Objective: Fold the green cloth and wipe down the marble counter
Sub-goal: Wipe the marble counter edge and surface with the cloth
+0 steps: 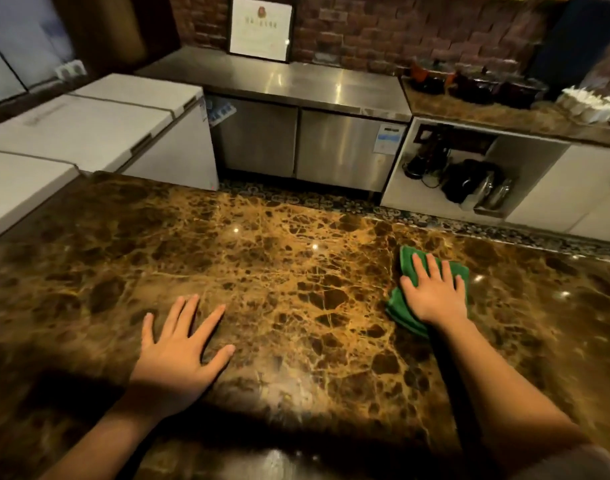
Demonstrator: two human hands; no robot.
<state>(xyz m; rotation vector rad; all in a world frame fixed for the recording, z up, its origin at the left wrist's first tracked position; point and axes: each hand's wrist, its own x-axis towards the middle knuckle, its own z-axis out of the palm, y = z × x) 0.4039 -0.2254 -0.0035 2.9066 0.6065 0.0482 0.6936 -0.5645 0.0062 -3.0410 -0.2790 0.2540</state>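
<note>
The brown, gold-veined marble counter (279, 271) fills the lower half of the head view. A folded green cloth (405, 261) lies on its right side. My right hand (435, 292) presses flat on the cloth with straight, spread fingers, covering most of it. My left hand (180, 344) rests flat on the bare marble at the lower left, fingers spread, holding nothing.
White chest freezers (99, 123) stand past the counter's left edge. A steel under-counter fridge (296, 140) is across a patterned floor strip. At the right, a second marble shelf (504, 112) carries dark containers above an open white cabinet with appliances.
</note>
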